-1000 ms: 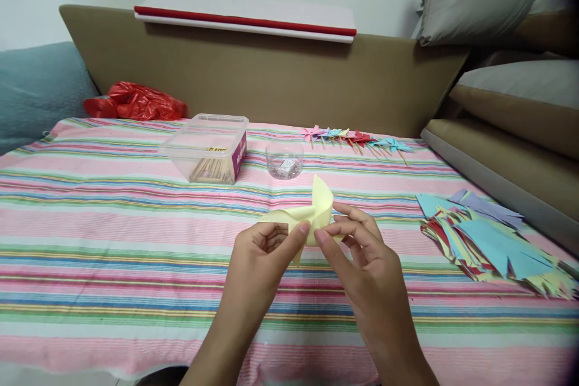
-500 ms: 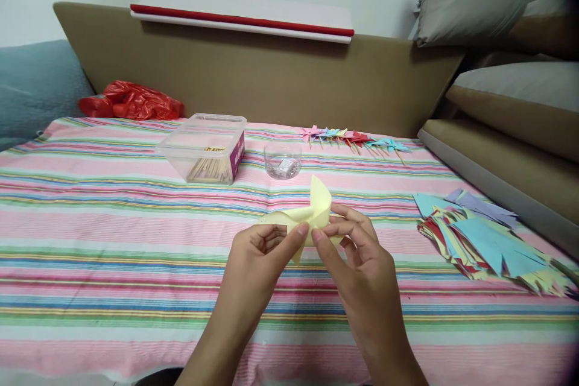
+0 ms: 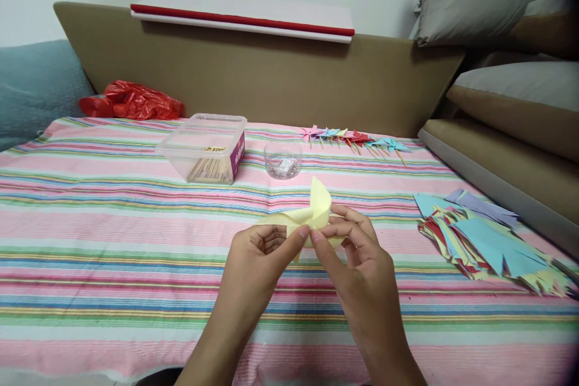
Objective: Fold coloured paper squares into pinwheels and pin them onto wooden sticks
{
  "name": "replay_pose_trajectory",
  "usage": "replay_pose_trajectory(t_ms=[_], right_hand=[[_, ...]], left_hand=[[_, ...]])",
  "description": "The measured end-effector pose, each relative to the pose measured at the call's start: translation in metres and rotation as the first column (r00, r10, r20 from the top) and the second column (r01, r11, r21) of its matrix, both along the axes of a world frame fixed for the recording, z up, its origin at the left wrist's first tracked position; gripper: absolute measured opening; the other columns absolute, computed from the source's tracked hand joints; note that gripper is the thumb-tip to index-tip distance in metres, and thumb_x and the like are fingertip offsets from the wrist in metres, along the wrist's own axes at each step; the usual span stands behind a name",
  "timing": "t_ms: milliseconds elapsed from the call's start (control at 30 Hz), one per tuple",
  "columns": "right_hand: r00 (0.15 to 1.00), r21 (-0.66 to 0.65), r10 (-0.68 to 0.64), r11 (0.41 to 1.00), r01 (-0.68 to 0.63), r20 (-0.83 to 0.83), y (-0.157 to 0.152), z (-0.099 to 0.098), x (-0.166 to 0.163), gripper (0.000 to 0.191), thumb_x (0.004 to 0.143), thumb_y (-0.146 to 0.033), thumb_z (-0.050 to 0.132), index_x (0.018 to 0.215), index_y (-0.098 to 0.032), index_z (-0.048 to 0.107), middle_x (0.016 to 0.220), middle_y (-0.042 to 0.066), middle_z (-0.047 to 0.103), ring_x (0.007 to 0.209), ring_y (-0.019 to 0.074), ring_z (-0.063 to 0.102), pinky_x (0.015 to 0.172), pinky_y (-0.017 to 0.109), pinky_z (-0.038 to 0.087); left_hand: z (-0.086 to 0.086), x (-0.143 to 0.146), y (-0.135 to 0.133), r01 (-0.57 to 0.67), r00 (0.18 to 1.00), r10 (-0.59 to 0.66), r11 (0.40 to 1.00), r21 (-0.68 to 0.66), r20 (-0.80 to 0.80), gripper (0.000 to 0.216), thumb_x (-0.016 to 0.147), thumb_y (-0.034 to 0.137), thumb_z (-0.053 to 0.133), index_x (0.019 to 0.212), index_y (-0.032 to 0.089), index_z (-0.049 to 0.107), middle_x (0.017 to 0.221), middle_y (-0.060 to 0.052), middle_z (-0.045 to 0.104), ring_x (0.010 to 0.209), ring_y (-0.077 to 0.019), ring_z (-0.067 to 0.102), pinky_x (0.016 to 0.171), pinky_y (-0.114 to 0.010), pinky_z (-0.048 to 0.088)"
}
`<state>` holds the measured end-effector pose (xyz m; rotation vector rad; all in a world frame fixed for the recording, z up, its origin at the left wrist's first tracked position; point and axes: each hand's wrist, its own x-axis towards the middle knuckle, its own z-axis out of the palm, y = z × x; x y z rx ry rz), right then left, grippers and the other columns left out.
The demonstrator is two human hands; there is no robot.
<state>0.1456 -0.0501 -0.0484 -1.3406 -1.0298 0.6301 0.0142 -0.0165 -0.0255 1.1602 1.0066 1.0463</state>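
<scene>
A pale yellow paper pinwheel is held above the striped cloth, its blades curled in toward the middle. My left hand pinches it from the left, thumb pressed near the centre. From the right, my right hand grips it too, with thumb and index finger meeting close to the left thumb. The two thumb tips nearly touch. Part of the paper is hidden behind my fingers, and whether a pin or stick is in it I cannot tell.
Ahead stand a clear plastic box of wooden sticks and a round clear container with small metallic bits. Finished pinwheels lie in a row at the back right. Cut coloured paper is piled on the right, beside stacked cushions.
Both hands stay nearly in place on the pinwheel. Its lower point shows slightly less below my fingers, and the upright blade has shifted a touch.
</scene>
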Motion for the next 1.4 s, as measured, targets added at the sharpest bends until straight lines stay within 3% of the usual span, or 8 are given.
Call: replay_pose_trajectory(t_ms=[167, 333, 667, 767, 900, 1133, 1267, 1400], right_hand=[[0.994, 0.038, 0.025, 0.999, -0.021, -0.108, 0.002, 0.003, 0.002, 0.02, 0.083, -0.045, 0.075, 0.08, -0.026, 0.073, 0.134, 0.007, 0.06, 0.133, 0.0323, 0.051, 0.104, 0.049, 0.046], [0.954, 0.074, -0.068, 0.993, 0.093, -0.291, 0.003, 0.007, 0.016, 0.029, 0.085, -0.053, 0.072, 0.1, -0.028, 0.071, 0.131, 0.005, 0.066, 0.119, 0.0274, 0.062, 0.097, 0.044, 0.048], [0.977, -0.122, 0.044, 0.99, -0.071, -0.209, 0.007, -0.002, 0.02, 0.041, 0.081, -0.063, 0.072, 0.099, -0.025, 0.076, 0.109, 0.005, 0.076, 0.11, 0.0279, 0.066, 0.097, 0.043, 0.051], [0.988, -0.163, 0.03, 0.985, -0.056, -0.154, 0.011, -0.008, 0.019, 0.043, 0.081, -0.064, 0.071, 0.098, -0.024, 0.076, 0.106, 0.005, 0.077, 0.106, 0.0277, 0.068, 0.094, 0.041, 0.052], [0.995, -0.156, 0.048, 0.987, -0.035, 0.085, 0.023, -0.014, 0.018, 0.046, 0.086, -0.065, 0.064, 0.098, -0.022, 0.075, 0.101, 0.007, 0.077, 0.096, 0.0269, 0.07, 0.083, 0.038, 0.056], [0.853, -0.068, 0.132, 0.991, -0.114, 0.504, 0.103, 0.013, 0.021, 0.032, 0.092, -0.051, 0.06, 0.091, -0.021, 0.071, 0.108, 0.009, 0.074, 0.099, 0.025, 0.068, 0.091, 0.04, 0.053], [0.66, -0.169, 0.225, 0.974, -0.149, 0.716, 0.177, 0.028, 0.019, 0.017, 0.096, -0.031, 0.062, 0.103, -0.019, 0.072, 0.113, 0.008, 0.075, 0.105, 0.0224, 0.068, 0.098, 0.042, 0.052], [0.445, -0.344, 0.339, 0.936, -0.072, 0.829, 0.239, 0.03, 0.007, 0.019, 0.099, -0.034, 0.064, 0.108, -0.018, 0.07, 0.119, 0.007, 0.071, 0.107, 0.0211, 0.068, 0.098, 0.045, 0.054]], left_hand=[[-0.004, -0.002, 0.0, -0.087, 0.996, 0.087, 0.996, 0.012, 0.008, 0.037, 0.081, 0.044, 0.081, 0.061, 0.017, 0.064, 0.062, 0.002, 0.057, 0.063, -0.0118, 0.05, 0.058, -0.023, 0.038], [-0.007, -0.006, 0.004, -0.084, 0.986, 0.089, 0.996, -0.044, 0.138, 0.031, 0.084, 0.043, 0.079, 0.07, 0.016, 0.071, 0.076, -0.001, 0.068, 0.075, -0.0134, 0.059, 0.07, -0.022, 0.046], [-0.01, -0.023, 0.006, -0.179, 0.963, 0.189, 0.982, -0.067, 0.194, 0.027, 0.08, 0.04, 0.084, 0.073, 0.015, 0.074, 0.076, 0.0, 0.069, 0.077, -0.0127, 0.062, 0.071, -0.02, 0.048], [-0.004, -0.036, 0.013, -0.311, 0.872, 0.35, 0.936, -0.165, 0.342, 0.023, 0.077, 0.036, 0.087, 0.082, 0.015, 0.078, 0.082, 0.0, 0.073, 0.077, -0.0115, 0.064, 0.069, -0.018, 0.052], [0.007, -0.06, 0.021, -0.472, 0.664, 0.546, 0.836, -0.281, 0.51, 0.002, 0.086, 0.018, 0.078, 0.086, 0.016, 0.078, 0.092, -0.001, 0.076, 0.081, -0.0099, 0.069, 0.067, -0.015, 0.056], [0.017, -0.089, 0.017, -0.509, 0.554, 0.582, 0.803, -0.31, 0.595, 0.013, 0.092, 0.015, 0.07, 0.102, 0.018, 0.079, 0.102, -0.004, 0.077, 0.085, -0.0101, 0.072, 0.069, -0.014, 0.06], [0.015, -0.101, 0.015, -0.51, 0.525, 0.617, 0.78, -0.364, 0.587, 0.012, 0.092, 0.019, 0.071, 0.102, 0.019, 0.078, 0.102, -0.004, 0.076, 0.088, -0.0114, 0.072, 0.07, -0.015, 0.061], [0.006, -0.108, 0.016, -0.487, 0.519, 0.612, 0.785, -0.382, 0.597, 0.014, 0.083, 0.027, 0.082, 0.094, 0.019, 0.078, 0.097, -0.002, 0.074, 0.081, -0.0114, 0.071, 0.067, -0.015, 0.06]])
